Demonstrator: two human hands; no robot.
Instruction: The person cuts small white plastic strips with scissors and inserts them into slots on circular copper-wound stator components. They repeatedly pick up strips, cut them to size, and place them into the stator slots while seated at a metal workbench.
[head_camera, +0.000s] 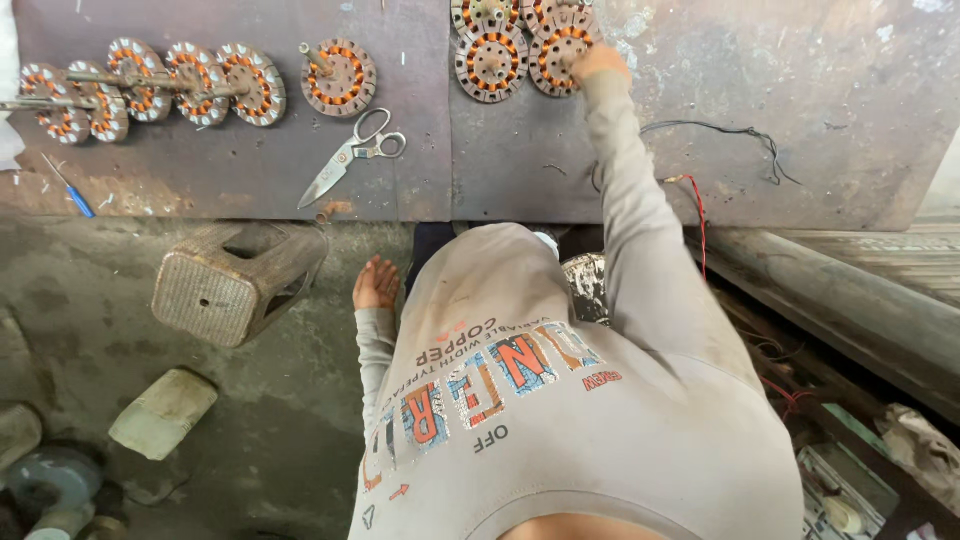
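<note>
1. The right hand (598, 62) is stretched far forward over the rusty grey metal bench (850, 110), its fingers curled onto the rim of a round copper-wound motor stator (558, 55) at the bench's far edge; it seems to grasp that rim, though how firmly I cannot tell
2. That stator lies flat, touching a neighbouring round stator (491, 62) in a small cluster; the step in hand looks like taking one from the cluster
3. The left hand (376, 284) hangs low by the body, below the bench edge, fingers loosely spread, holding nothing
4. Steel scissors (350, 155) lie well left of the reach; a row of wound stators on shafts (150, 85) sits further left
5. Lifting it would call for a firm pinch, clear of its neighbour
</note>
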